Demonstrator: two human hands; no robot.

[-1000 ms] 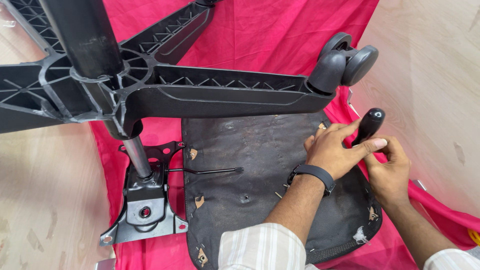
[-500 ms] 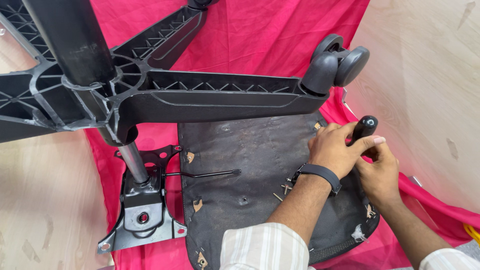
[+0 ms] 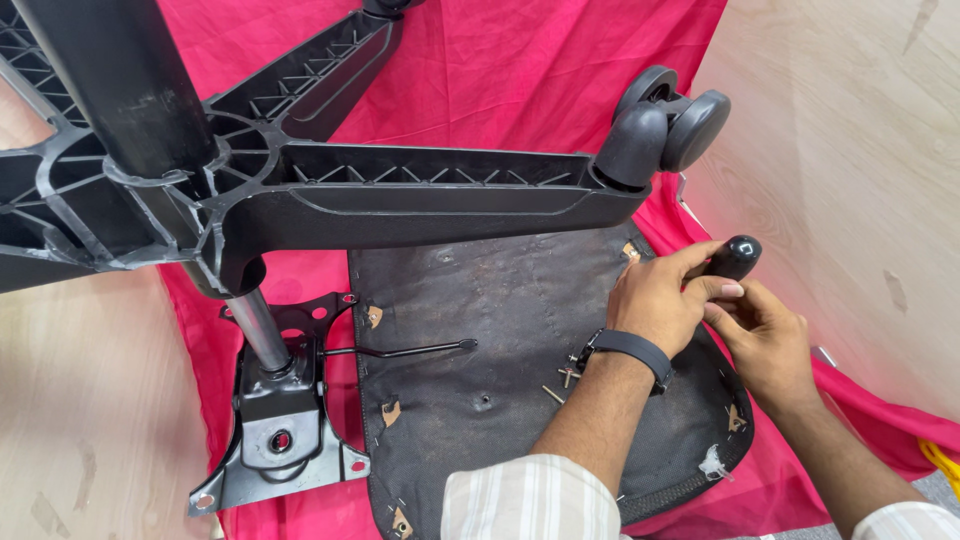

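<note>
Hands both close on the black tool handle point(image 3: 733, 262) at the seat underside's point(image 3: 500, 370) right edge: your left hand point(image 3: 660, 300) wraps it, your right hand point(image 3: 765, 335) probably pinches below. Handle looks rigid, smooth, light; grip its rounded top

Pink cloth point(image 3: 520, 80), chair base point(image 3: 400, 195), caster point(image 3: 665, 125).

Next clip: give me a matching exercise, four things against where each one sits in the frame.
Things:
1. caster wheel
2. metal tilt plate
3. black knob
4. loose screws

Places:
A. on the seat underside, by the left wrist
B. held between both hands
C. end of the chair-base arm, upper right
D. on the pink cloth, lower left

Pairs: 1-C, 2-D, 3-B, 4-A
</note>
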